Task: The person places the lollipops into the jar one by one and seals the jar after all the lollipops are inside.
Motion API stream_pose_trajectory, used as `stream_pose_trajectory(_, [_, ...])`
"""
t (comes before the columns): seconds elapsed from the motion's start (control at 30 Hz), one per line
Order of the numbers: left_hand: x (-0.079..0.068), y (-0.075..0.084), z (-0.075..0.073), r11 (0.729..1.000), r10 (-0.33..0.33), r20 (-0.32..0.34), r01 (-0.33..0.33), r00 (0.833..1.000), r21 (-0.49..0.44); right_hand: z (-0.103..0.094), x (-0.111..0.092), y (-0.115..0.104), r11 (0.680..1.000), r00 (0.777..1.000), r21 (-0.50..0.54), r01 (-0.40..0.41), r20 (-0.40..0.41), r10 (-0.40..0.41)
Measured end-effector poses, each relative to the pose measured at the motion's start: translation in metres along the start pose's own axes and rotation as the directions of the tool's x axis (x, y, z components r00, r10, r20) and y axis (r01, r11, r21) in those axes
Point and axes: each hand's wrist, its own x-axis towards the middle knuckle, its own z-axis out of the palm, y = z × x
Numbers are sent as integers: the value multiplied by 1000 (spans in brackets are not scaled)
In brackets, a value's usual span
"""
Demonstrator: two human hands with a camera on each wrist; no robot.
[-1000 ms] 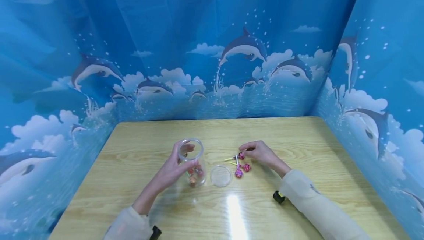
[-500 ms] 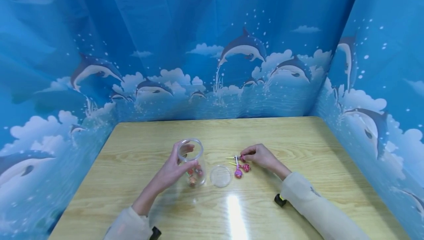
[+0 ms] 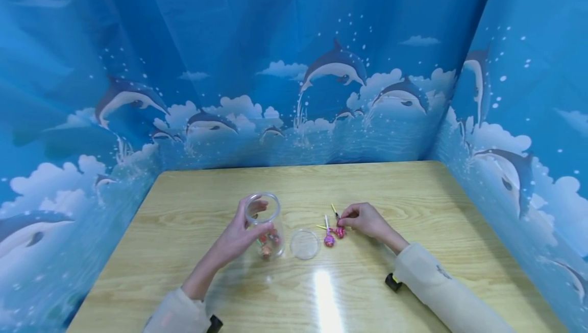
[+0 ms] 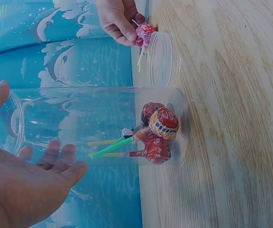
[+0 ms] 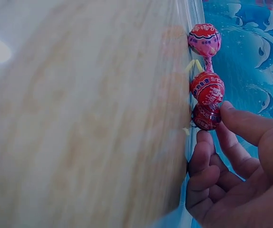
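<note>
My left hand [image 3: 236,233] holds a clear plastic jar [image 4: 74,116] upright on the table, thumb and fingers around its upper part. Inside the jar, several wrapped lollipops [image 4: 161,126] lie at the bottom, with yellow and green sticks. Thumb and forefinger of my right hand [image 3: 366,219] pinch a dark red lollipop [image 5: 206,117], its yellow stick pointing away from me. Close by lie a red lollipop [image 5: 207,88] and a pink-and-purple lollipop [image 3: 329,241] with a white stick. Between the jar and these lollipops is a round clear lid [image 3: 305,244], flat on the table.
The wooden table [image 3: 193,197] reaches back to a blue curtain [image 3: 257,42] printed with dolphins, which also hangs along both sides. A bright light reflection [image 3: 325,292] shows on the tabletop near me.
My right hand has taken hold of the dark red lollipop and moved slightly nearer to me, and its stick has swung from pointing left to pointing away. The left hand stays on the jar.
</note>
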Motion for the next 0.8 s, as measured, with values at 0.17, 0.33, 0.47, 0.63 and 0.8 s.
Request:
stream_pose_trajectory(0.17, [0,-1,-1,1000,0,-5,0,1000,12,0,2,2,1000,1000,15,5,4,-5])
stream_pose_trajectory(0.33, [0,-1,-2,1000,-12,-11,12,1000,22,-4,10,2,1000,1000,-3,24,-19,-24])
stream_pose_trajectory(0.47, [0,-2,-2,1000,-4,-8,4,1000,14,-7,19,-1,995,997,-61,73,-1,-73])
stream_pose_trajectory(0.63, [-1,-1,-1,1000,-17,-10,17,1000,14,-7,29,-6,995,995,-68,75,69,-71])
stream_pose_trajectory(0.8, [-1,-1,0,999,-42,-22,42,999,23,-4,36,-6,993,993,-96,66,107,-56])
